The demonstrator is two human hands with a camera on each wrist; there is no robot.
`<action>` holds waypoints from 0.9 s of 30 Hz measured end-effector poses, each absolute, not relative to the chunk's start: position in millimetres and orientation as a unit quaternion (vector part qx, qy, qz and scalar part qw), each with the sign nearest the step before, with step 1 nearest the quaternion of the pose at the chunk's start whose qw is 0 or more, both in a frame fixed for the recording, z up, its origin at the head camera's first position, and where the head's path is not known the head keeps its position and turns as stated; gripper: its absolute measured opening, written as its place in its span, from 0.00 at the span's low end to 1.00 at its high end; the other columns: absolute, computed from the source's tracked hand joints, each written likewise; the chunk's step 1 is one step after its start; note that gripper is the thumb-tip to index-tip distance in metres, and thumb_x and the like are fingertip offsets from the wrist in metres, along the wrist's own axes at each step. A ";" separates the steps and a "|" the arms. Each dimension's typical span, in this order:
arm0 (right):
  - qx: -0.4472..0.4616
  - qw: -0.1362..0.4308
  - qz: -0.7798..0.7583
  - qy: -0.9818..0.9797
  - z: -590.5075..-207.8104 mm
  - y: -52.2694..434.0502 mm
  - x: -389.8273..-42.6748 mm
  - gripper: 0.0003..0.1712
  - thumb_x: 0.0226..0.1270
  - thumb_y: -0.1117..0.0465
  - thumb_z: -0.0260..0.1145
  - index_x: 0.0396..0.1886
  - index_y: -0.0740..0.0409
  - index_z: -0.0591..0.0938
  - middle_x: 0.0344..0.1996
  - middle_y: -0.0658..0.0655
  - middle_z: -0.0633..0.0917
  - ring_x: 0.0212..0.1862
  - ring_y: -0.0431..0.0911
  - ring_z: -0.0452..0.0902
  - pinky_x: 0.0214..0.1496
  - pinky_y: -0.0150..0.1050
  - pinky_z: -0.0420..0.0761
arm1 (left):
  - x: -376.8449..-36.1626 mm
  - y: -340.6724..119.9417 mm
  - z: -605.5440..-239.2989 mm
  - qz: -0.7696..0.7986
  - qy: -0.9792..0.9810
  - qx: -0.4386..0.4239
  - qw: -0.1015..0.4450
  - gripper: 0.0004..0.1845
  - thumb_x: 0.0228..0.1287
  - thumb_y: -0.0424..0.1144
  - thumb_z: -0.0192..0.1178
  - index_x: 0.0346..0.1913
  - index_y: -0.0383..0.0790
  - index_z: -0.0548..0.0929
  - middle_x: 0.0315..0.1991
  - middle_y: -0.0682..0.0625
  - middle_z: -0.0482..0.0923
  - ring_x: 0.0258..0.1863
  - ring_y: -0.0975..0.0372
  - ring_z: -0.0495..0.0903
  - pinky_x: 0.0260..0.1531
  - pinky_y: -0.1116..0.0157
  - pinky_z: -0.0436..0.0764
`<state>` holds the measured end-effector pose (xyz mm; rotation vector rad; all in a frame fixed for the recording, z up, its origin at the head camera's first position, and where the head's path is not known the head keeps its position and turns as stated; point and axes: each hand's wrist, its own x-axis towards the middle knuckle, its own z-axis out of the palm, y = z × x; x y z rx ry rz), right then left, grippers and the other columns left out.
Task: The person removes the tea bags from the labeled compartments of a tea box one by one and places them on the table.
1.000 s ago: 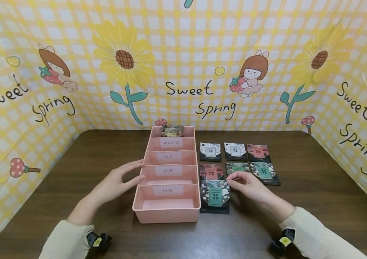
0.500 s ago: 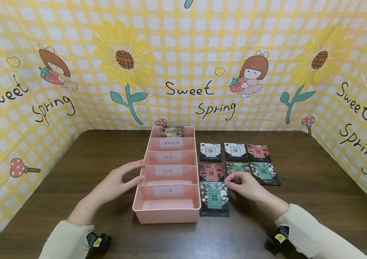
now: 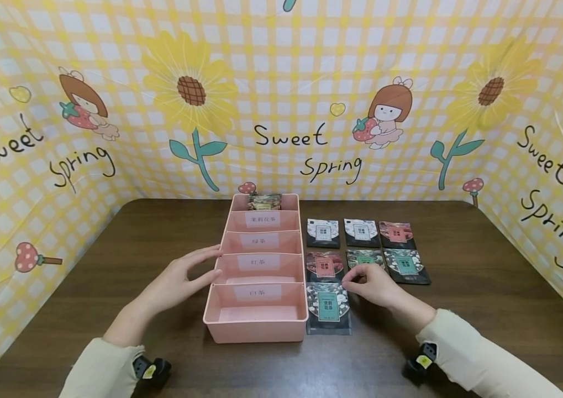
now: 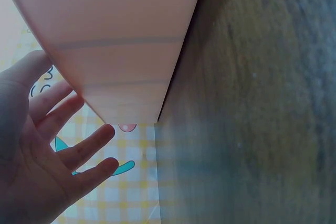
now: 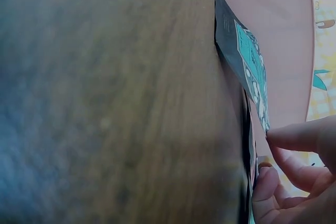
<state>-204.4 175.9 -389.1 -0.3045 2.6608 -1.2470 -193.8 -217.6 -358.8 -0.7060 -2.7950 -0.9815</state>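
Observation:
A tea sachet with a teal label (image 3: 329, 307) is pinched at its far right corner between the thumb and index finger of my right hand (image 3: 378, 288). In the right wrist view that sachet (image 5: 247, 56) slants up from the table toward the fingertips. It is close beside the right wall of a long pink divided box (image 3: 256, 333). My left hand (image 3: 174, 282) touches the box's left rim with its fingertips, fingers spread and fairly straight. The left wrist view shows the same hand (image 4: 58, 135) along the rim, outside the pink wall (image 4: 121, 61).
Right of the box lie two white sachets (image 3: 323, 232), two red sachets (image 3: 398, 234), a green sachet (image 3: 361, 257) partly behind the hand, and another teal sachet (image 3: 407, 266). Some sachets (image 3: 264, 203) sit in the farthest compartment. Labelled dividers (image 3: 258, 241) split the box.
My right hand has shifted slightly left, and the pinched teal sachet has moved a little toward the near table edge. The left hand and the box have stayed still.

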 end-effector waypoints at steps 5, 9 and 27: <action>-0.098 0.092 -0.418 0.898 -388.9 174.5 -204.1 0.06 0.59 0.65 0.65 0.31 0.64 0.83 0.34 0.59 0.83 0.27 0.42 0.70 0.26 0.34 0.72 | -193.6 -217.8 -358.3 -0.323 -0.917 -0.231 0.046 0.24 0.64 0.44 0.59 0.61 0.41 0.74 0.63 0.42 0.71 0.63 0.47 0.69 0.61 0.45 0.68; -0.096 0.093 -0.422 0.897 -388.9 174.3 -204.7 0.06 0.59 0.64 0.65 0.32 0.64 0.83 0.34 0.59 0.83 0.27 0.42 0.71 0.27 0.34 0.72 | -193.6 -217.3 -357.7 -0.325 -0.917 -0.229 0.044 0.24 0.64 0.44 0.59 0.61 0.41 0.74 0.63 0.42 0.71 0.64 0.47 0.69 0.61 0.45 0.68; -0.106 0.078 -0.444 0.886 -372.2 175.2 -208.4 0.10 0.61 0.63 0.64 0.39 0.64 0.82 0.42 0.62 0.83 0.29 0.43 0.75 0.28 0.32 0.73 | -193.8 -217.4 -358.1 -0.325 -0.916 -0.230 0.044 0.24 0.64 0.44 0.59 0.61 0.41 0.74 0.63 0.42 0.71 0.63 0.47 0.69 0.61 0.45 0.68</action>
